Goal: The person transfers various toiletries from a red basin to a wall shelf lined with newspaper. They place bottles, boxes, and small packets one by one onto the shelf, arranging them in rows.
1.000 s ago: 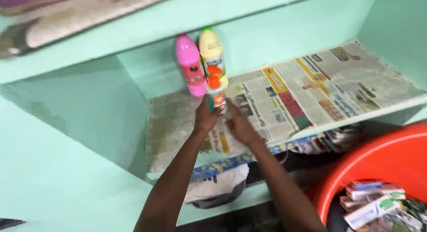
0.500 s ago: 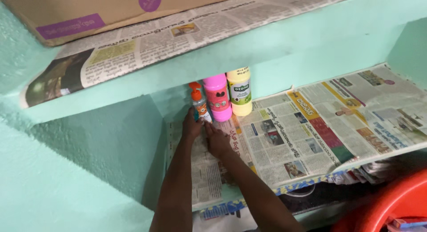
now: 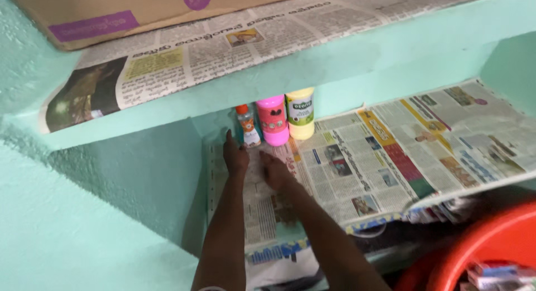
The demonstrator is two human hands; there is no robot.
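Both hands lie open and empty on the newspaper lining [image 3: 346,168] of the middle shelf: the left hand [image 3: 235,155] rests flat with its fingers stretched toward the small orange-capped bottle [image 3: 246,125], just short of it, and the right hand [image 3: 275,169] rests palm down a little nearer the shelf's front edge, apart from the left and touching no bottle. The small orange-capped bottle stands upright at the back of the shelf, and it serves as the landmark here. Just to its right, touching or nearly so, stands the pink bottle [image 3: 273,121], and right of that the pale yellow bottle [image 3: 301,114] with a green label; all three are capped, and what they hold cannot be seen. Above the small bottle, the upper shelf carries another sheet of newspaper [image 3: 223,45] and a brown cardboard box [image 3: 139,12], its contents hidden. Far to the lower right of the small bottle, an orange-red tub [image 3: 491,241] holds a few flat cartons [image 3: 494,275]. Half a second ago the left hand was against the small bottle and the right hand lay close beside its base; now both have drawn back from it, and the bottle stands free in its place left of the pink one.
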